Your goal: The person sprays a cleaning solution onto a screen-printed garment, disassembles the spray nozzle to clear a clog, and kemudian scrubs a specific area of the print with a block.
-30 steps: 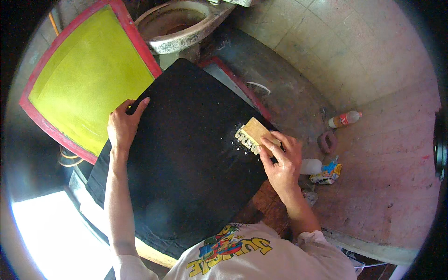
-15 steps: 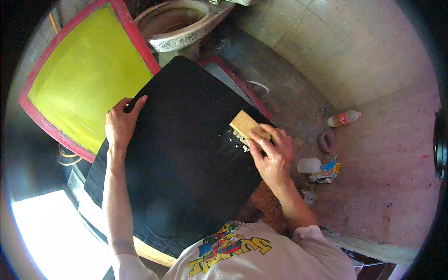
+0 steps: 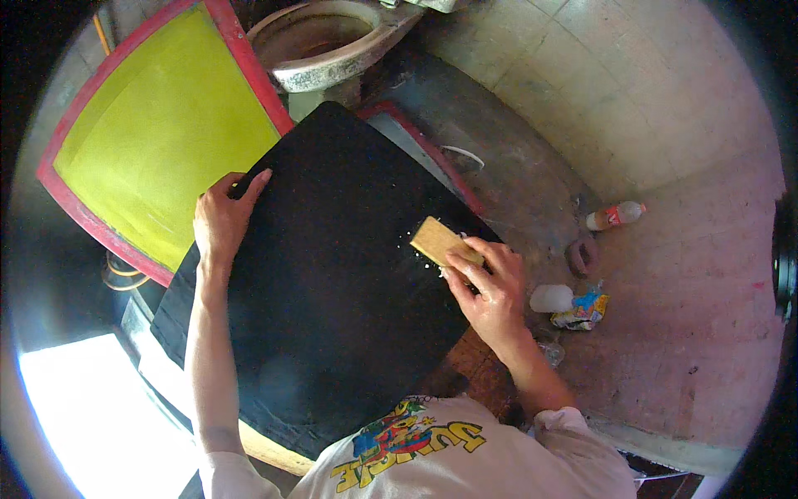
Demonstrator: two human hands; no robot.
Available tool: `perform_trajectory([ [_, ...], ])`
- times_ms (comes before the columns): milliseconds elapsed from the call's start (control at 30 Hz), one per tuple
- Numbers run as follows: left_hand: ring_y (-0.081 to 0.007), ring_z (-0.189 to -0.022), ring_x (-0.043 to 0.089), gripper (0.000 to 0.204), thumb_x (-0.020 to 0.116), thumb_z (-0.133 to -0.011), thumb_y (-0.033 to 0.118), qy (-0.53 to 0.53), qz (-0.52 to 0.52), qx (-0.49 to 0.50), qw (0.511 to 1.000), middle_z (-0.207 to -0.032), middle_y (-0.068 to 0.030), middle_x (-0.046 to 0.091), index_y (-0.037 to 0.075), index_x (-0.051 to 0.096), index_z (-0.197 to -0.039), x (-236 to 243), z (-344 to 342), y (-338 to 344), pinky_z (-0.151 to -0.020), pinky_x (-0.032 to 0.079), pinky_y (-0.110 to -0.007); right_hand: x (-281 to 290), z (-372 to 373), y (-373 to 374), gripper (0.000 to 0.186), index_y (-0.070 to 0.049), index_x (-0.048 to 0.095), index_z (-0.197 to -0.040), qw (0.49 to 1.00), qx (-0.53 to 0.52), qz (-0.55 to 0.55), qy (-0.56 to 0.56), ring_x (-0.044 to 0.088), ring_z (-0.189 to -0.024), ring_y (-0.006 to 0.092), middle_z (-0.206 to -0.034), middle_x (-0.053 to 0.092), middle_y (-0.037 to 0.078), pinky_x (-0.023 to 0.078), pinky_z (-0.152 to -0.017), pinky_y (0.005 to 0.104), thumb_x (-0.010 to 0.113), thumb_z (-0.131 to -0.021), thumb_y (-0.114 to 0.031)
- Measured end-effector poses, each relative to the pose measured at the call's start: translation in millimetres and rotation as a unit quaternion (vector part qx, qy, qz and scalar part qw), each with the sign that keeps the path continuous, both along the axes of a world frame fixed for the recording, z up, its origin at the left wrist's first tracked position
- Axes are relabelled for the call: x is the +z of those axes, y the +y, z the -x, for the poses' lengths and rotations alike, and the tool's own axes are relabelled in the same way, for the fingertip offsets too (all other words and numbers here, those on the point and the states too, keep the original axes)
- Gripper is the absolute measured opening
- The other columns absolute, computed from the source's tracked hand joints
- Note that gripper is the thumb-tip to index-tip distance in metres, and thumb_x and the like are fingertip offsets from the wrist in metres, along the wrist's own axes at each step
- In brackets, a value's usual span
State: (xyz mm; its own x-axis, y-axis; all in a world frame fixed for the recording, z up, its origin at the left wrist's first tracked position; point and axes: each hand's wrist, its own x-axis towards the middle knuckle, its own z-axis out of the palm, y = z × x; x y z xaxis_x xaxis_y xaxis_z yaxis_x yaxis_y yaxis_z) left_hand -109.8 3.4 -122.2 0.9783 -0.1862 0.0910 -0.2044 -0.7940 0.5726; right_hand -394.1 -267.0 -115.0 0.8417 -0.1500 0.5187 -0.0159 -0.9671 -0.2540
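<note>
A black cloth (image 3: 332, 283) is spread over a flat, board-like surface in front of me. My right hand (image 3: 490, 287) grips a wooden-backed scrub brush (image 3: 439, 239), its bristle side down on the cloth's right part. Small white flecks, perhaps foam, lie around the brush. At the cloth's upper left edge, my left hand (image 3: 229, 212) has its thumb on top and its fingers curled over the side. The ends of those fingers are hidden.
A red frame with a yellow-green mesh (image 3: 166, 133) leans at the left, near a stained toilet bowl (image 3: 332, 62). A second red frame (image 3: 440, 162) lies behind the cloth. On the right-hand floor are a bottle (image 3: 615, 216), a white container (image 3: 551, 298) and a colourful packet (image 3: 586, 312).
The brush has shifted slightly toward me and sits flatter, so its bristles no longer show. My left hand keeps its hold on the cloth edge.
</note>
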Motion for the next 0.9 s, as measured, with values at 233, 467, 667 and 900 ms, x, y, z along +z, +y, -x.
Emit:
perform_trajectory([
  [233,-0.0374,-0.090,0.073,0.065,0.070,-0.085,0.067,-0.014,0.000,0.002,1.000,-0.094,-0.0222,0.075,0.006,0.078,-0.106,-2.9,-1.1,-1.9,-0.081,0.057,-0.044,0.8,-13.1,4.8,0.027,-0.014,0.076,-0.105,1.000,-0.018,0.012,-0.012,0.063,-0.101,0.0313,-0.117,0.067,0.008,0.050,-0.084,0.0440,0.083,-0.080,-0.020],
  [467,-0.0376,-0.089,0.073,0.066,0.072,-0.083,0.067,-0.038,-0.019,0.021,0.999,-0.092,-0.0222,0.074,0.006,0.078,-0.106,-6.1,-4.0,2.4,-0.081,0.057,-0.043,5.4,-10.1,-8.4,0.022,-0.013,0.076,-0.102,0.998,-0.035,0.040,-0.022,0.063,-0.099,0.0305,-0.114,0.068,0.008,0.049,-0.081,0.0442,0.082,-0.082,-0.020],
  [667,-0.0368,-0.090,0.073,0.062,0.072,-0.085,0.064,-0.044,-0.009,-0.006,0.999,-0.091,-0.0235,0.074,0.006,0.078,-0.105,-2.3,3.3,-1.7,-0.082,0.057,-0.043,-0.5,2.2,4.5,0.025,-0.014,0.077,-0.104,1.000,0.019,0.007,-0.009,0.063,-0.100,0.0298,-0.118,0.067,0.007,0.049,-0.083,0.0438,0.083,-0.080,-0.019],
  [900,-0.0366,-0.087,0.073,0.060,0.073,-0.085,0.063,-0.022,-0.007,0.006,1.000,-0.090,-0.0214,0.075,0.006,0.078,-0.103,1.9,1.9,-3.0,-0.079,0.057,-0.042,-0.4,-12.6,3.1,0.024,-0.014,0.076,-0.103,0.999,-0.032,0.016,-0.024,0.063,-0.099,0.0311,-0.117,0.067,0.008,0.050,-0.083,0.0445,0.083,-0.080,-0.017],
])
